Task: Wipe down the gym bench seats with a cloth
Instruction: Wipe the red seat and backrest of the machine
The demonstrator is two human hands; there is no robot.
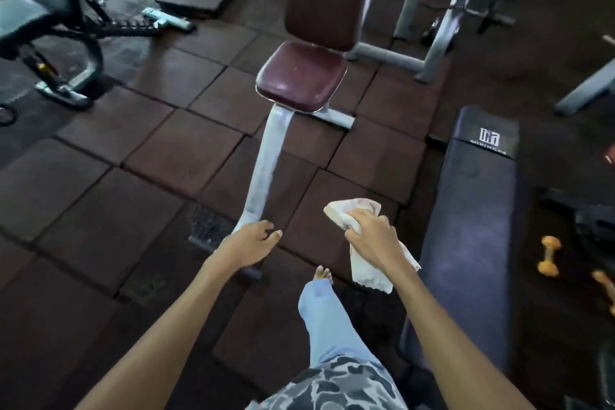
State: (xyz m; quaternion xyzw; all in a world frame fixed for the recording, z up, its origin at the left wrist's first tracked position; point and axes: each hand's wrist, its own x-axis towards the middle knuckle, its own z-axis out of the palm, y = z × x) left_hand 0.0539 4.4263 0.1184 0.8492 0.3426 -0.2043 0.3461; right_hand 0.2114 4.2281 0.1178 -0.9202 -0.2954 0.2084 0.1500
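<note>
Gripping the cloth [347, 210] bunched in my right hand [372, 238], left hand [248, 243] loose and empty, I should flatten it, then wipe the far seat [301, 76] edge to edge.

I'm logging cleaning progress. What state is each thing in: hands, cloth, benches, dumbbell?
right hand: grips the cloth, held in the air.
left hand: fingers relaxed, holds nothing.
cloth: crumpled, hanging from the hand.
maroon seat: backrest upright, not being wiped.
dark bench: flat, not being wiped.
dumbbell: lying on the floor.

glossy vinyl seat [301, 76], matt rubber floor tiles [146, 160] – soft cloth [352, 213], painted metal frame [266, 163]
</note>
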